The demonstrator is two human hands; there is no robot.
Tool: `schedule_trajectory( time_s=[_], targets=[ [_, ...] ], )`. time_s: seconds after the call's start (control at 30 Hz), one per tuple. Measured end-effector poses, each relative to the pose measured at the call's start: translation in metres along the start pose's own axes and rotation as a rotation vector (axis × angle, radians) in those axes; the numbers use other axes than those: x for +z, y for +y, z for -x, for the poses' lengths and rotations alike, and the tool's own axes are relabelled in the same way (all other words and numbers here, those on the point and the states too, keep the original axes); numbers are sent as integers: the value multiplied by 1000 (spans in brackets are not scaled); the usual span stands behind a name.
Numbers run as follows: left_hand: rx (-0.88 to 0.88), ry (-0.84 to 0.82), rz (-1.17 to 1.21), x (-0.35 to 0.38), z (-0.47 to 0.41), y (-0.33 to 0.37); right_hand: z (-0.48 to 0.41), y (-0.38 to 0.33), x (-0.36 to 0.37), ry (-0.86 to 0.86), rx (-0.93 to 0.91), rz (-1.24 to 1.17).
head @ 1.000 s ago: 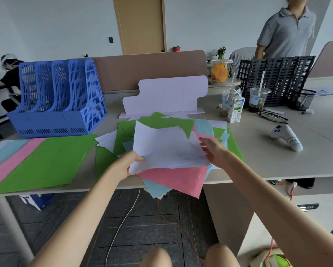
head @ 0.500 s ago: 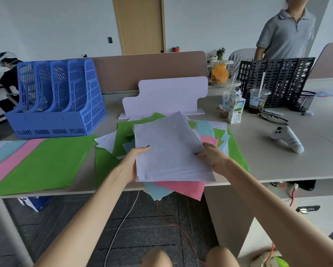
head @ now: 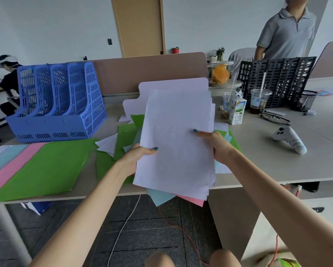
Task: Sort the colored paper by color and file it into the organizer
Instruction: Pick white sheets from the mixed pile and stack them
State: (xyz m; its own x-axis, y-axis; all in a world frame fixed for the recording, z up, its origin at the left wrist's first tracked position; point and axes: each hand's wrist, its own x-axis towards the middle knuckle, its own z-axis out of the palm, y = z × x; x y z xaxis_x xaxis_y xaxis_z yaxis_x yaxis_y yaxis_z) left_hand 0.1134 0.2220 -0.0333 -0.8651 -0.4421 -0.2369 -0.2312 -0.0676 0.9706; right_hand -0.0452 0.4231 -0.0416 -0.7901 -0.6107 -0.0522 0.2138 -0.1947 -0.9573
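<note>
A stack of white paper (head: 177, 135) is held up over the table's front edge. My left hand (head: 136, 157) grips its left edge with the thumb on top. My right hand (head: 213, 143) grips its right edge the same way. Under the stack lies a mixed heap of green (head: 127, 135), light blue (head: 159, 196) and pink (head: 192, 200) sheets, some hanging over the edge. At the left lie sorted piles: green (head: 44, 168), pink (head: 13, 166), light blue (head: 3, 157). The blue organizer (head: 57, 103) stands at the back left with its slots showing no paper.
A white cardboard divider (head: 173, 83) stands behind the stack. To the right sit a milk carton (head: 237, 110), drink cups (head: 259, 101), glasses (head: 275, 118), a white controller (head: 291, 139) and a black organizer (head: 277, 79). One person stands at the back right, another sits at the far left.
Both hands have lifted the white stack off the heap and tilted it upright. The heap beneath stays where it was.
</note>
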Motion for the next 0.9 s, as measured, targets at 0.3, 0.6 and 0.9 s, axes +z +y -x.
schedule_trajectory(
  time_s=[0.3, 0.6, 0.9],
  targets=[
    [-41, -133, 53, -2, -1, 5, -12, 4, 14, 98, -107, 46],
    [146, 86, -82, 26, -25, 13, -22, 4, 6, 146, -79, 162],
    [78, 148, -173, 55, -90, 13, -79, 9, -85, 613, -59, 877]
  ],
)
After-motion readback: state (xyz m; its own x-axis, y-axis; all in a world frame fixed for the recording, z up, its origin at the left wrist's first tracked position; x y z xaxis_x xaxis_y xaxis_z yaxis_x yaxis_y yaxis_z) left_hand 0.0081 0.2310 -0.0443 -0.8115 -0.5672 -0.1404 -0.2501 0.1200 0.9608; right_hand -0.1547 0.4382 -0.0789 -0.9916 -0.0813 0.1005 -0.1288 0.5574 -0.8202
